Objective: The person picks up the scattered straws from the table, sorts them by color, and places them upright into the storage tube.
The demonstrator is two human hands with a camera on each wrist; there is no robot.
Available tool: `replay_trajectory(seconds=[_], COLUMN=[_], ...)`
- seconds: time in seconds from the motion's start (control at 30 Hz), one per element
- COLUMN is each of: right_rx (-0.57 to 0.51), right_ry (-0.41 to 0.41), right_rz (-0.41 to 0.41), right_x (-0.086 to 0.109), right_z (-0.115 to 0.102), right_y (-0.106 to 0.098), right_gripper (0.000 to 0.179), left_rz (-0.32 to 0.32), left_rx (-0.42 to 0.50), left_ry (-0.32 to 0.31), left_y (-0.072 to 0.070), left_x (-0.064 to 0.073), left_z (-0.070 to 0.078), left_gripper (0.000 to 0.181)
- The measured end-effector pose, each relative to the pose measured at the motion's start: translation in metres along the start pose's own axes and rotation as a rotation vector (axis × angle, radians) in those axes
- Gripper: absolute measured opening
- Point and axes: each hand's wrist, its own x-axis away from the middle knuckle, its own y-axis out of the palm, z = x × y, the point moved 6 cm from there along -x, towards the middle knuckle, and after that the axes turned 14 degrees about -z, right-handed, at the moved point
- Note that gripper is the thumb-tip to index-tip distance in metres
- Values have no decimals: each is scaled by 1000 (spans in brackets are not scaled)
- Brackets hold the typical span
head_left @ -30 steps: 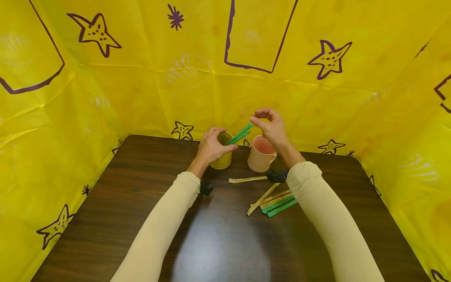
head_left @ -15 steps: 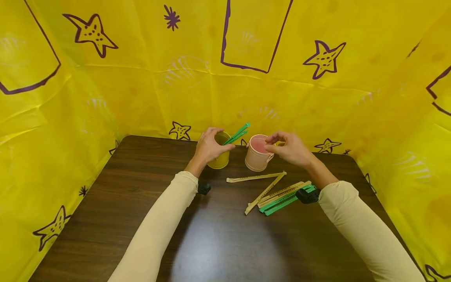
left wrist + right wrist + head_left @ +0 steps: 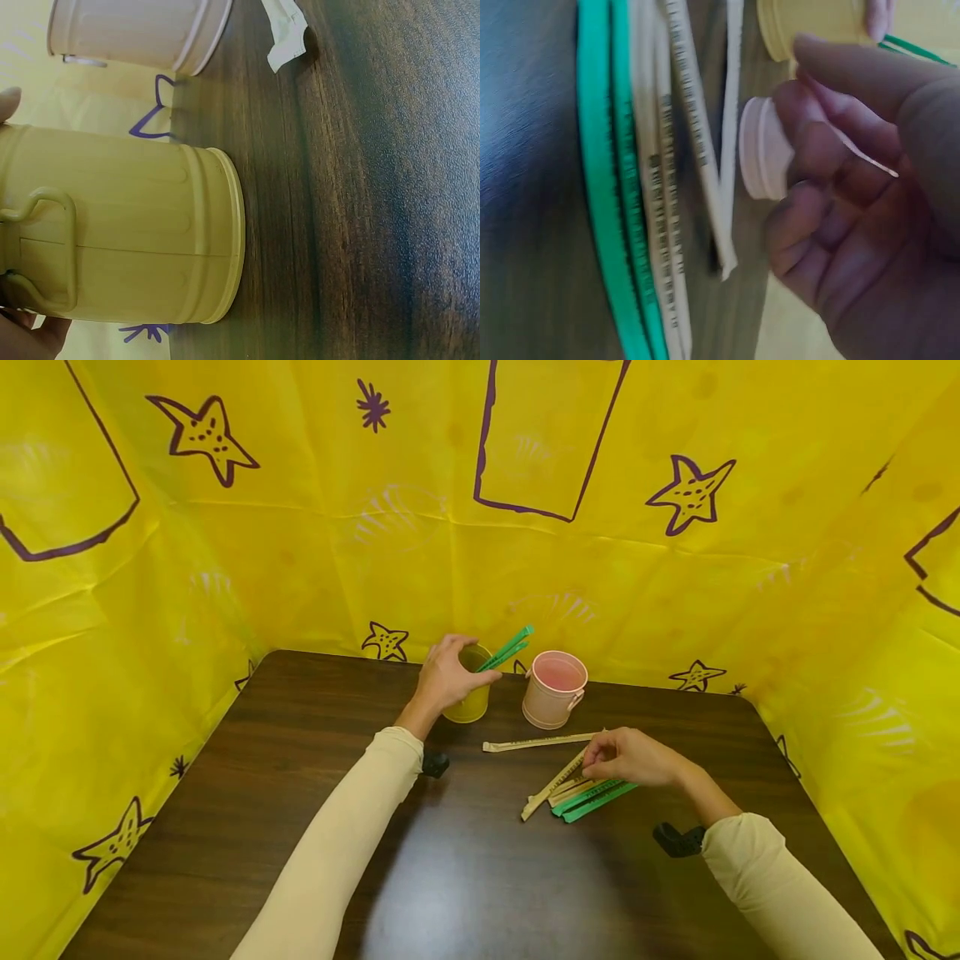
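Observation:
My left hand holds a small yellow bucket round its rim, thumb on the near side. The bucket stands upright on the table; its wire handle shows in the left wrist view. Two slim green paper-wrapped sticks lean out of it to the right. My right hand hovers over a loose pile of similar sticks, its fingers loosely bent with nothing between them. In that pile lie green printed sticks beside tan ones. Another tan stick lies crosswise behind them.
A pale pink bucket stands just right of the yellow one, near the back edge of the dark wood table. A yellow cloth with starfish drawings hangs close behind and at both sides.
My right hand has let go of a green stick at the yellow bucket and come down right and nearer, past the pink bucket, to the pile. My left hand stays on the yellow bucket.

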Motion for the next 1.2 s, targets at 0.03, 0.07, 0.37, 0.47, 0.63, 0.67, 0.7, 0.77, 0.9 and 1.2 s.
replay_trajectory(seconds=[0.03,0.07,0.37,0.47,0.63,0.67,0.7,0.77,0.9,1.2], right_rx=[14,25,29,7,-1,-1,-1,0,3,81], right_ry=[-1,-2,32,34,18,13,7,-7,-29,-39], right_rz=[-12,-23,-93,-112,-109,-106,-102,-90,-69,3], right_x=[1,2,3,1,-4,-5,-6,-7,-7,-4], right_z=[2,4,20,23,26,26,27,27,26,19], right_y=[4,7,30,37,47,48,49,51,52,40], right_gripper=[11,11,16,16,14,13,13,12,11,9], left_rz=[-2,-4,-8,-10,-4,-3,-2,-1,4,10], left_rx=[2,1,-3,-5,-7,-9,-10,-14,-20,-13], left_ry=[-1,-3,-3,-1,-2,-1,0,1,0,5], left_y=[0,0,1,1,1,1,1,1,1,1], left_x=[0,0,-1,-1,-1,-1,-1,-1,-1,-1], left_z=[1,1,2,2,1,1,0,0,-2,-1], left_gripper=[81,80,81,81,82,82,82,82,82,82])
